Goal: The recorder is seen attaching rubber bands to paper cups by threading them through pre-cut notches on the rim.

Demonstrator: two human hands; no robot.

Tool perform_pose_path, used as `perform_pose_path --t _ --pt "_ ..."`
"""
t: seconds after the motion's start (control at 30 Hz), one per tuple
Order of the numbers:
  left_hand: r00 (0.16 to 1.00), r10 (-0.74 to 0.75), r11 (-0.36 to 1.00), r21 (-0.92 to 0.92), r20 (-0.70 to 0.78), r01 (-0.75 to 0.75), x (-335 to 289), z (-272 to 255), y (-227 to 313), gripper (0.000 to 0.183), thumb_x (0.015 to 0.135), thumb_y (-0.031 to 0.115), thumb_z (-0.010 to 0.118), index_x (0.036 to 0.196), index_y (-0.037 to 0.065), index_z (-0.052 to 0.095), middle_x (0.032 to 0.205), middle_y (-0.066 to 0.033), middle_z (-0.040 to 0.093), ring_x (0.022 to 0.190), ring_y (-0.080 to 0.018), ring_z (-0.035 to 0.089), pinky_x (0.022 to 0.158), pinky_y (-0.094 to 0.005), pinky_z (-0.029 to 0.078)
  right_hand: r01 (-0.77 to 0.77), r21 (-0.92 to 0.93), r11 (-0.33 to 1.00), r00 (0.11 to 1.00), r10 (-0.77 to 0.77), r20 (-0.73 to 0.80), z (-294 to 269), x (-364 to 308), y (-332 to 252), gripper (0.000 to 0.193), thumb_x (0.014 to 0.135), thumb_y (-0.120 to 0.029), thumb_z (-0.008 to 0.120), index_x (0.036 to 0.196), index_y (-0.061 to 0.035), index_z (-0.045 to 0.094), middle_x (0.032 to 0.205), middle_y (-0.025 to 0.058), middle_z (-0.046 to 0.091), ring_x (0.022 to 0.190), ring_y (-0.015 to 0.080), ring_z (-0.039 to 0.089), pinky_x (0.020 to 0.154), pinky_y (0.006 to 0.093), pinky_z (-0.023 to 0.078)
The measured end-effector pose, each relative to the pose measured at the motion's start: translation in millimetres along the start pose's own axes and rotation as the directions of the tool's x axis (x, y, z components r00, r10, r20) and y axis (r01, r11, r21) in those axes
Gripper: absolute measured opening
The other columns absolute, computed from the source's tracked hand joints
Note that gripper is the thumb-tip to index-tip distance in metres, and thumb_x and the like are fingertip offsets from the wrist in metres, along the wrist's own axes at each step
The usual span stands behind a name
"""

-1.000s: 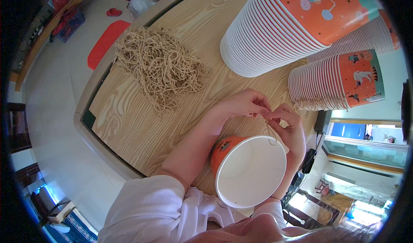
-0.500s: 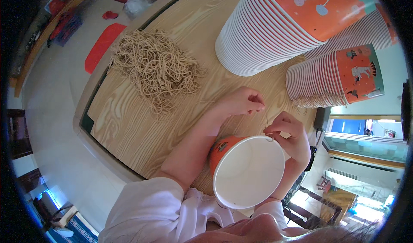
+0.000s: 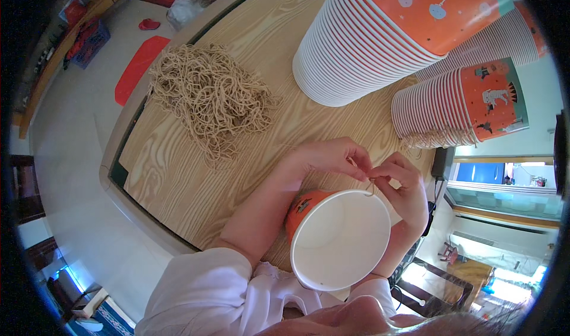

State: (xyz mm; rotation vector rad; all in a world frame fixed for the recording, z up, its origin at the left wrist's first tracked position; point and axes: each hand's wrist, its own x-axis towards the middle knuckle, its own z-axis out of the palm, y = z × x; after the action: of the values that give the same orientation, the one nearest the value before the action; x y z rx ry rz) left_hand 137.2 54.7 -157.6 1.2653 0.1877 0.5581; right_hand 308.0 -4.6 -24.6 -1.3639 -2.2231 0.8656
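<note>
Orange bucket (image 3: pixel 341 241) lower centre, axis slanting toward lower right; cord (image 3: pixel 373 187) at upper rim, just below fingertips. Right hand (image 3: pixel 407 187) nearer, fingers pinching cord; left hand (image 3: pixel 335 156) alongside, fingers' closure, hold unclear.

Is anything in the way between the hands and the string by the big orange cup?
Nothing visible is: the left hand and right hand come together at the tan string, at the orange paper cup's rim. The tall cup stack stands off beyond them.
</note>
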Motion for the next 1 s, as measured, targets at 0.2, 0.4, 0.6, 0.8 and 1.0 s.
perform_pose_path --t 0.2,0.4,0.6,0.8,1.0 --pt "0.989 -0.036 0.999 0.034 -0.140 0.042 2.1 1.3 0.8 0.020 0.082 0.015 0.073 0.096 0.002 0.068 0.084 -0.0033 0.069 0.078 -0.0100 0.062 0.074 -0.0258 0.049 -0.049 -0.044 0.998 0.999 0.049 -0.004 -0.4 3.0 -8.1 0.021 0.072 0.006 0.073 0.091 -0.0031 0.070 0.082 0.0082 0.060 0.070 0.0184 0.061 0.061 0.0284 0.050" --pt "0.987 -0.025 1.000 0.003 -0.156 0.025 0.7 -0.8 -2.4 0.016 0.082 0.012 0.072 0.094 0.002 0.068 0.085 -0.0045 0.069 0.080 -0.0095 0.062 0.073 -0.0249 0.050 0.008 0.026 1.000 1.000 -0.008 0.015 3.4 5.2 -1.9 0.021 0.068 0.010 0.072 0.086 -0.0013 0.069 0.079 0.0056 0.060 0.068 0.0141 0.057 0.061 0.0255 0.046" --pt "0.981 0.015 1.000 -0.002 -0.192 -0.015 4.1 -0.9 -1.8 0.014 0.082 0.011 0.072 0.093 0.002 0.068 0.087 -0.0039 0.069 0.081 -0.0092 0.062 0.074 -0.0250 0.050 -0.001 0.052 0.999 0.997 -0.004 0.084 -0.1 1.8 3.4 0.017 0.073 0.005 0.072 0.088 -0.0026 0.070 0.082 0.0085 0.061 0.072 0.0193 0.062 0.062 0.0281 0.050" --pt "0.983 -0.008 1.000 0.026 -0.183 0.013 0.7 -2.9 -0.9 0.016 0.084 0.014 0.072 0.096 0.005 0.067 0.090 -0.0013 0.068 0.084 -0.0088 0.061 0.077 -0.0256 0.050 0.061 0.109 0.992 0.983 -0.079 0.166 -5.8 2.5 0.2 0.016 0.073 0.005 0.071 0.086 -0.0030 0.070 0.082 0.0077 0.062 0.073 0.0192 0.062 0.063 0.0284 0.049" --pt "0.987 -0.011 1.000 -0.005 -0.162 0.010 2.4 -3.6 -2.0 0.016 0.085 0.015 0.072 0.096 0.005 0.067 0.091 -0.0011 0.067 0.085 -0.0087 0.060 0.078 -0.0261 0.049 0.071 0.133 0.989 0.975 -0.097 0.202 -9.4 2.5 -2.7 0.016 0.075 0.003 0.072 0.090 -0.0020 0.069 0.083 0.0076 0.063 0.074 0.0190 0.061 0.063 0.0287 0.049"
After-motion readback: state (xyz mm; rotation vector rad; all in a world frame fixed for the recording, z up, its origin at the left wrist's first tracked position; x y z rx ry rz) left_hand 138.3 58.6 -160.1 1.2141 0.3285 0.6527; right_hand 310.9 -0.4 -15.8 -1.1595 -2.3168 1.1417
